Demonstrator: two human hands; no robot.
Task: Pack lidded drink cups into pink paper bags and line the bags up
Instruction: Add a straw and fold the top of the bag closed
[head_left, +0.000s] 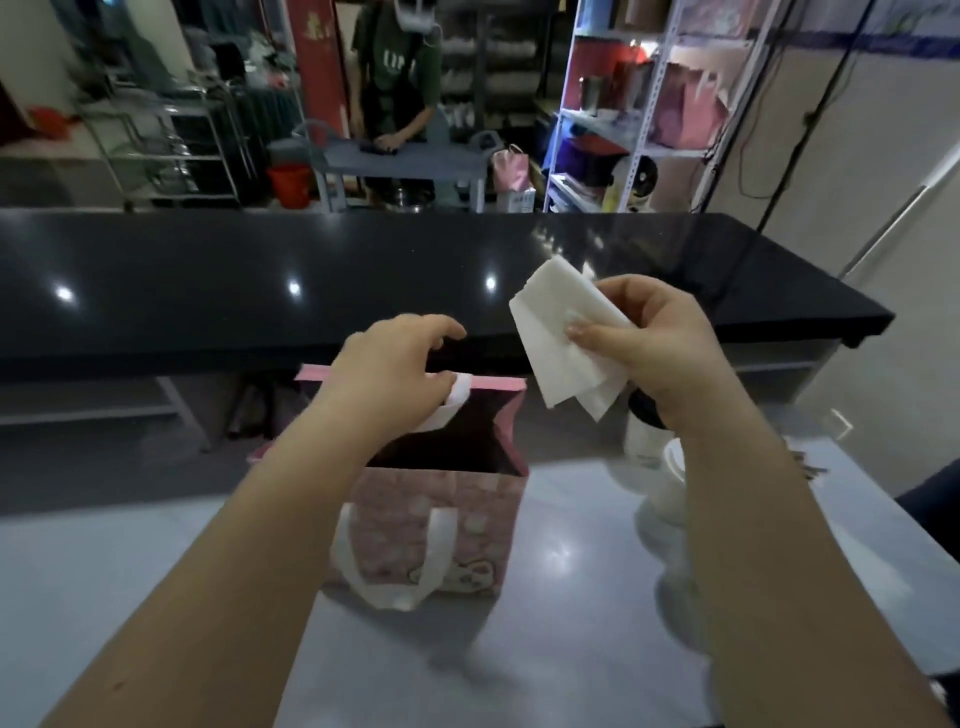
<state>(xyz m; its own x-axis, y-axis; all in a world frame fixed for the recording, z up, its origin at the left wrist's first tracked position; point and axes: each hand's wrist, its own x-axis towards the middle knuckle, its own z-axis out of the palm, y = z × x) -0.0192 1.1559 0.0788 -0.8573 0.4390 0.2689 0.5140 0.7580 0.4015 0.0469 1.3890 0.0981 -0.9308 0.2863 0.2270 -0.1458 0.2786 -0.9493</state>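
Left hand (395, 364) grips the pink paper bag (467, 519) by its far handle (460, 388), right hand (657, 338) pinches a folded napkin (558, 338) above the bag's right rim: hold the mouth wide and slide the napkin down one wall, sparing room for the lidded cup (641, 436) just right of the bag.

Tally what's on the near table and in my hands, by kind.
Pink paper bag: 1
White paper napkin: 1
Lidded cup: 1, partly hidden
Total: 3
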